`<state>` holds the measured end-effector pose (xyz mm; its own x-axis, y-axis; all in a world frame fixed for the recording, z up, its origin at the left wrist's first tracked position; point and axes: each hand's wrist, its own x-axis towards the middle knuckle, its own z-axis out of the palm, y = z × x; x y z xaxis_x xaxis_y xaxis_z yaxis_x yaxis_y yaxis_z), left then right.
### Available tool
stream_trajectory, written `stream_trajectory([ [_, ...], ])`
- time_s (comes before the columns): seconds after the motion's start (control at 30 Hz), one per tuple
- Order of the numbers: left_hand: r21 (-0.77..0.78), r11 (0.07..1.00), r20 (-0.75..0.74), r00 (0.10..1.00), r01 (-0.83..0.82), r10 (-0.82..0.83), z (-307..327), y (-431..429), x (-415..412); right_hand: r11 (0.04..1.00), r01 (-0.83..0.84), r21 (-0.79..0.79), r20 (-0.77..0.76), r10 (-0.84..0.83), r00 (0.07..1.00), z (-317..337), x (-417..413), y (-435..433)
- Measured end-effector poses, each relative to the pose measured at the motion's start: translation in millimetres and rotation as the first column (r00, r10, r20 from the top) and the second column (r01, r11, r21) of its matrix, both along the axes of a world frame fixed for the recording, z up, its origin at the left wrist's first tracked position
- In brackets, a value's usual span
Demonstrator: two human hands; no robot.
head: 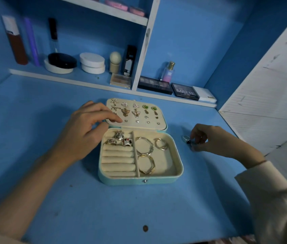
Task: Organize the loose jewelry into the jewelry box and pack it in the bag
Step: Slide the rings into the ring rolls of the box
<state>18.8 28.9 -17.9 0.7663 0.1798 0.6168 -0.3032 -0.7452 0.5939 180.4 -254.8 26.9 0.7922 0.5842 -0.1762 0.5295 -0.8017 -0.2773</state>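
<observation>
A perfume bottle [168, 72] and a matte palette [185, 92] are sitting on the shelf [79, 83]; a black compact [62, 60] is lying on a dish [58, 69].

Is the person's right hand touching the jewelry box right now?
Apart. The head view shows bare blue table between the right hand, pinching a ring, and the jewelry box.

A blue desk [104, 205] fills the near view. Far behind it, white-edged shelves [54, 77] against a blue wall [183, 41] hold cosmetics [92, 62]. A white ribbed panel [271, 94] stands right.
</observation>
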Motion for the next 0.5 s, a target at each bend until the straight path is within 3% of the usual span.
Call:
stream_trajectory([
  [0.27, -0.133, 0.988, -0.036, 0.996, 0.081, -0.087, 4, -4, -3, 0.994, -0.062, 0.092, 0.079, 0.055, 0.995, 8, -12, 7],
  [0.37, -0.21, 0.968, -0.103, 0.981, 0.139, -0.163, 8, -5, -6, 0.954, -0.127, 0.271, 0.063, 0.114, 0.992, 16, -30, 24],
  [0.5, -0.191, 0.967, -0.193, 0.959, 0.17, -0.207, 9, -8, -7, 0.863, -0.19, 0.468, -0.056, 0.243, 0.968, 24, -60, 50],
])
